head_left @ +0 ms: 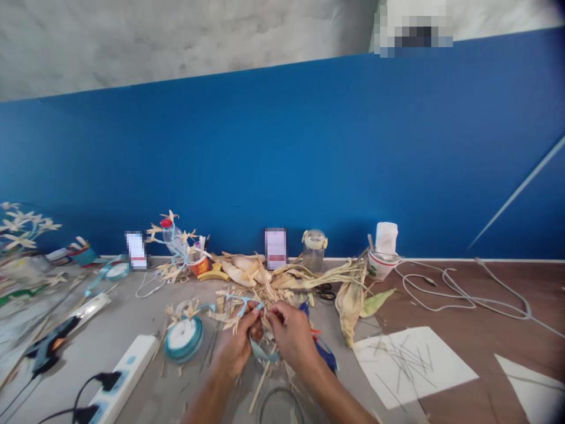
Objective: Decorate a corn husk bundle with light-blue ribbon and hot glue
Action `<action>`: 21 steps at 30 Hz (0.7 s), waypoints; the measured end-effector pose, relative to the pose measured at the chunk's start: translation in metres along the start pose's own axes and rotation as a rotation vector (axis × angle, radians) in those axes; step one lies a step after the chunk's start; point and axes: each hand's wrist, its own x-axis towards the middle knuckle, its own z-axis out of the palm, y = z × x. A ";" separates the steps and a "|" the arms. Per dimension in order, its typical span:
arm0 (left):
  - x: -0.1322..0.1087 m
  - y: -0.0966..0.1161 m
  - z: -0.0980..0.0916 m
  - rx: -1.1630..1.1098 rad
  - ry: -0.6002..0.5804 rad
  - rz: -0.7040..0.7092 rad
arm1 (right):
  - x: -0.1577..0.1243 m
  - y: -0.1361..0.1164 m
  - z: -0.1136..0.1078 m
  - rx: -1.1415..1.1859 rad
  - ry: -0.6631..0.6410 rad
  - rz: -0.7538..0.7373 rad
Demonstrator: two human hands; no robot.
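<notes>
Head camera, stock at the hands:

- Left hand (241, 346): fingers curled, thumb and forefinger pinching a blue-wrapped stem (244, 302), which points toward 10 o'clock.
- Right hand (292, 334): thumb and forefinger apparently pressed together, just beside the left fingertips; what they pinch is too small to tell.
- Ribbon (263, 354): pale blue, one loop, hanging below the fingers at 6 o'clock.
- Ribbon spool (194, 343): blue, lying at 9 o'clock.
- Dried husks (242, 271): heaped at 12 o'clock.
- Scissors (326, 293): dark, between 2 and 3 o'clock.
- White paper (452, 374): between 3 and 4 o'clock, bearing thin sticks (408, 365).

Handling notes, by judgement: fine fingertip work, best done with a light left pinch close to the join, ribbon flat and evenly taut, loop clear of the scraps; hard squeezing could crush the stem.
</notes>
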 end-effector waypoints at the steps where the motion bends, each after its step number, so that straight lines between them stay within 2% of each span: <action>1: -0.001 0.000 0.001 0.031 0.026 0.029 | 0.000 0.000 0.000 -0.001 0.003 0.003; 5: -0.002 -0.004 0.003 0.114 0.122 0.125 | 0.000 0.000 0.003 -0.004 0.005 0.016; 10: 0.001 -0.006 0.002 0.011 0.206 0.121 | -0.001 -0.002 0.006 -0.009 0.012 0.008; 15: 0.002 -0.003 0.000 -0.049 0.219 0.068 | -0.002 -0.004 0.005 0.075 -0.047 0.042; 21: 0.003 -0.001 -0.006 -0.024 0.212 0.052 | 0.001 -0.004 0.003 0.329 -0.154 0.127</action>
